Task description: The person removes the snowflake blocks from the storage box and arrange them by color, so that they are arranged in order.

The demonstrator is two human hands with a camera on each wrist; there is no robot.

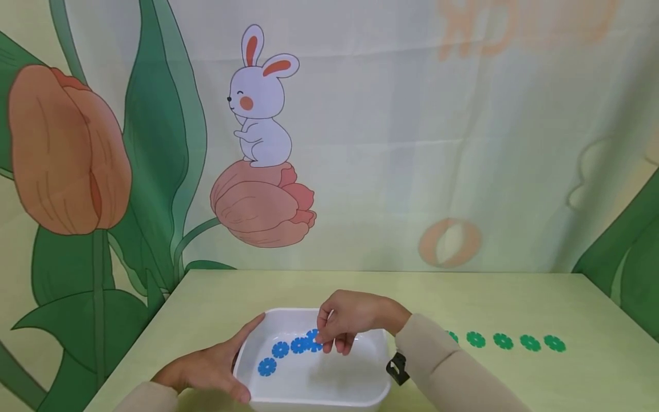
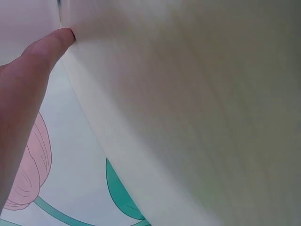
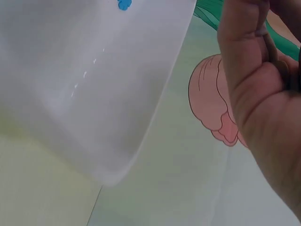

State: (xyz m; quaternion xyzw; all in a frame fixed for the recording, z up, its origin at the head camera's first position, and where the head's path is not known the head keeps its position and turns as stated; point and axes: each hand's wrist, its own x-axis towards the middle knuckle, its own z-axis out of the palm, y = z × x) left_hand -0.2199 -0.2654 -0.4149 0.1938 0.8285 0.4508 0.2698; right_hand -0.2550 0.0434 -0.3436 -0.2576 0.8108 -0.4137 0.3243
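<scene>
A white plastic basin (image 1: 355,395) stands on the table, and my left hand (image 1: 211,366) grips its left side, thumb at the near corner and fingertips at the far one. In the left wrist view one finger (image 2: 42,61) lies along the basin's pale wall (image 2: 155,117). Inside the basin, blue flower-shaped discs (image 1: 280,349) run in a curved line. My right hand (image 1: 347,320) is over the basin, thumb and forefinger pinching a blue notched disc (image 1: 312,336) at the line's upper end, where it overlaps its neighbour. The right wrist view shows part of one blue disc (image 3: 124,4).
Several green notched discs (image 1: 503,341) lie in a row on the pale table (image 1: 515,383) to the right, partly behind the right sleeve. A black tag or strap (image 1: 397,368) is by that sleeve. Behind the table hangs a printed curtain (image 1: 391,143).
</scene>
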